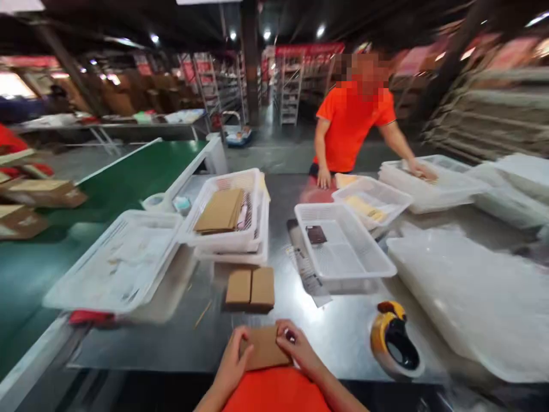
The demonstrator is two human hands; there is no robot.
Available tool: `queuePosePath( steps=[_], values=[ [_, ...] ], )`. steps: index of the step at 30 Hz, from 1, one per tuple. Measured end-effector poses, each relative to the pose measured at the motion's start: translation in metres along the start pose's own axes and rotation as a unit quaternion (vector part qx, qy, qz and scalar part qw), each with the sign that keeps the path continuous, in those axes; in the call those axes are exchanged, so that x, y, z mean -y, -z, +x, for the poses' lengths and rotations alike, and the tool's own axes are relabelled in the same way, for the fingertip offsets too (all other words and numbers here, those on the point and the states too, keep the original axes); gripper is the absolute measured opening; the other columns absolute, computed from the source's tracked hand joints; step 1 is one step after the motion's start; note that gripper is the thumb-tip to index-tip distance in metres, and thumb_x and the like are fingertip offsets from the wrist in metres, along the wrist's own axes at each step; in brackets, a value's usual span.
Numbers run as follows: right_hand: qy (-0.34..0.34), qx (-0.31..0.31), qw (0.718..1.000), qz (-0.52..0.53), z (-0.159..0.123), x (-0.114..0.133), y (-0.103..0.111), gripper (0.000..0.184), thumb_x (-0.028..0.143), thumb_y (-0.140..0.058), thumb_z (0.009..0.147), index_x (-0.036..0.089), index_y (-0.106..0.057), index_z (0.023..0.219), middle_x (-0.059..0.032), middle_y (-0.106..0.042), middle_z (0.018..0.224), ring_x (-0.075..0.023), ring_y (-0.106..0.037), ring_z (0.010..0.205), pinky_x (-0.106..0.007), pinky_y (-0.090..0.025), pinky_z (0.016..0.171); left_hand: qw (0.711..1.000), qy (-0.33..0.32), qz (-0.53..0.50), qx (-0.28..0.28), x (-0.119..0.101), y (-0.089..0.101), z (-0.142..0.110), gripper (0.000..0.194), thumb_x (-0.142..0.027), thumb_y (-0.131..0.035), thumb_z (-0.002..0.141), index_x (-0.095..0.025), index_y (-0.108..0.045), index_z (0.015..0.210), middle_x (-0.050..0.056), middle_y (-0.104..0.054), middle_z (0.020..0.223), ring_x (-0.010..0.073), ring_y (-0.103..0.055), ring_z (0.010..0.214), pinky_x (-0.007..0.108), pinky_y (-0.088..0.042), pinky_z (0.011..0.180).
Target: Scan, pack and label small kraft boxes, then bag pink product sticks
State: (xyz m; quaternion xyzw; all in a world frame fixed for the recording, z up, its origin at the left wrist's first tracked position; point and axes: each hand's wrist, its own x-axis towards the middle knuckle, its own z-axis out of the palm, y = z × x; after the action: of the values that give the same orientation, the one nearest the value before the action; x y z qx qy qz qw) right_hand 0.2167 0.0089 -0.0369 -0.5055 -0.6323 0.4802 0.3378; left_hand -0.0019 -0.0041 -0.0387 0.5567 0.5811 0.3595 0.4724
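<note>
A small brown cardboard box (266, 348) is held at the table's near edge, close to my body. My left hand (235, 350) grips its left end, fingers over the top edge. At the right end my right hand (299, 347) closes on the same box, and a small dark and white bit shows by its fingers. Just beyond stand two small brown boxes (250, 287) side by side. To the right lies a tape dispenser (395, 342) with a yellow-brown roll.
White baskets stand across the metal table (163, 349); one basket (346, 243) holds a dark packet, another (225, 212) flat brown cardboard. A green conveyor (141, 166) runs at left. Clear plastic bags (467, 297) cover the right. Opposite, a co-worker in orange (354, 123) reaches into a basket.
</note>
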Motion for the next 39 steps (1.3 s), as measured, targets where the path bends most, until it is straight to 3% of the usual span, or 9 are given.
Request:
queuePosePath(
  steps=[3, 7, 12, 16, 20, 23, 28, 34, 39],
  values=[
    [-0.062, 0.003, 0.995, 0.085, -0.007, -0.006, -0.006, 0.047, 0.068, -0.057, 0.078, 0.022, -0.065, 0.087, -0.0081, -0.063, 0.117, -0.0234, -0.062, 0.090, -0.039, -0.051, 0.080, 0.998, 0.030, -0.037, -0.030, 0.011, -0.004, -0.031, 0.049, -0.064, -0.054, 0.080, -0.022, -0.055, 0.105, 0.010, -0.061, 0.115, 0.0294, -0.056, 0.115, 0.044, -0.040, 0.105],
    [-0.126, 0.018, 0.982, 0.143, -0.008, -0.001, 0.002, 0.058, 0.060, -0.063, 0.075, 0.024, -0.059, 0.120, -0.0065, -0.064, 0.110, -0.0190, -0.058, 0.077, -0.035, -0.050, 0.073, 0.987, 0.091, -0.127, -0.039, 0.004, -0.014, -0.031, 0.063, -0.061, -0.051, 0.083, -0.021, -0.037, 0.130, 0.014, -0.044, 0.139, 0.0287, -0.048, 0.125, 0.043, -0.036, 0.109],
    [-0.162, 0.046, 0.969, 0.179, -0.006, 0.004, -0.001, 0.059, 0.056, -0.066, 0.072, 0.023, -0.053, 0.119, 0.0008, -0.059, 0.076, -0.0184, -0.055, 0.068, -0.031, -0.046, 0.061, 0.961, 0.125, -0.244, -0.028, -0.004, -0.012, -0.028, 0.057, -0.053, -0.058, 0.081, -0.025, -0.037, 0.126, 0.008, -0.055, 0.118, 0.0253, -0.056, 0.106, 0.040, -0.045, 0.096],
    [-0.176, 0.058, 0.972, 0.146, -0.003, 0.005, -0.006, 0.054, 0.053, -0.065, 0.073, 0.023, -0.050, 0.115, 0.0052, -0.051, 0.067, -0.0176, -0.055, 0.065, -0.031, -0.046, 0.062, 0.958, 0.112, -0.263, -0.033, -0.001, -0.009, -0.028, 0.056, -0.052, -0.061, 0.079, -0.026, -0.040, 0.123, 0.006, -0.057, 0.113, 0.0247, -0.057, 0.102, 0.039, -0.046, 0.092],
    [-0.141, 0.072, 0.985, 0.070, -0.001, 0.005, -0.010, 0.047, 0.053, -0.057, 0.078, 0.025, -0.048, 0.115, -0.0006, -0.061, 0.089, -0.0209, -0.062, 0.081, -0.033, -0.051, 0.070, 0.967, 0.115, -0.228, 0.002, 0.001, -0.007, -0.026, 0.062, -0.053, -0.058, 0.080, -0.025, -0.034, 0.131, 0.009, -0.055, 0.124, 0.0272, -0.055, 0.112, 0.044, -0.042, 0.101],
    [-0.088, 0.059, 0.994, -0.019, 0.002, 0.006, -0.012, 0.039, 0.048, -0.053, 0.082, 0.025, -0.050, 0.113, -0.0046, -0.063, 0.108, -0.0231, -0.063, 0.095, -0.035, -0.053, 0.078, 0.968, 0.142, -0.205, 0.022, -0.002, -0.006, -0.024, 0.071, -0.055, -0.055, 0.082, -0.024, -0.025, 0.139, 0.014, -0.042, 0.142, 0.0299, -0.047, 0.126, 0.048, -0.035, 0.110],
    [-0.058, 0.039, 0.993, -0.099, 0.005, 0.011, -0.017, 0.043, 0.049, -0.058, 0.078, 0.024, -0.052, 0.112, -0.0067, -0.063, 0.109, -0.0248, -0.063, 0.094, -0.038, -0.053, 0.081, 0.984, 0.102, -0.141, 0.025, -0.004, -0.003, -0.022, 0.074, -0.060, -0.050, 0.085, -0.019, -0.025, 0.141, 0.017, -0.025, 0.156, 0.0308, -0.022, 0.145, 0.047, -0.012, 0.122],
    [-0.045, 0.012, 0.990, -0.130, 0.008, 0.013, -0.019, 0.034, 0.051, -0.050, 0.084, 0.023, -0.055, 0.103, -0.0073, -0.064, 0.103, -0.0244, -0.064, 0.091, -0.039, -0.053, 0.082, 0.982, 0.099, -0.156, 0.044, 0.002, -0.002, -0.021, 0.078, -0.062, -0.052, 0.083, -0.020, -0.025, 0.144, 0.015, -0.024, 0.157, 0.0311, -0.027, 0.143, 0.047, -0.019, 0.120],
    [-0.054, 0.019, 0.991, -0.121, 0.010, 0.015, -0.019, 0.032, 0.049, -0.052, 0.084, 0.024, -0.055, 0.103, -0.0060, -0.065, 0.103, -0.0235, -0.064, 0.088, -0.037, -0.053, 0.078, 0.988, 0.097, -0.117, -0.016, -0.001, -0.009, -0.023, 0.059, -0.057, -0.047, 0.087, -0.021, -0.037, 0.133, 0.015, -0.041, 0.146, 0.0294, -0.039, 0.135, 0.047, -0.025, 0.116]
  ],
)
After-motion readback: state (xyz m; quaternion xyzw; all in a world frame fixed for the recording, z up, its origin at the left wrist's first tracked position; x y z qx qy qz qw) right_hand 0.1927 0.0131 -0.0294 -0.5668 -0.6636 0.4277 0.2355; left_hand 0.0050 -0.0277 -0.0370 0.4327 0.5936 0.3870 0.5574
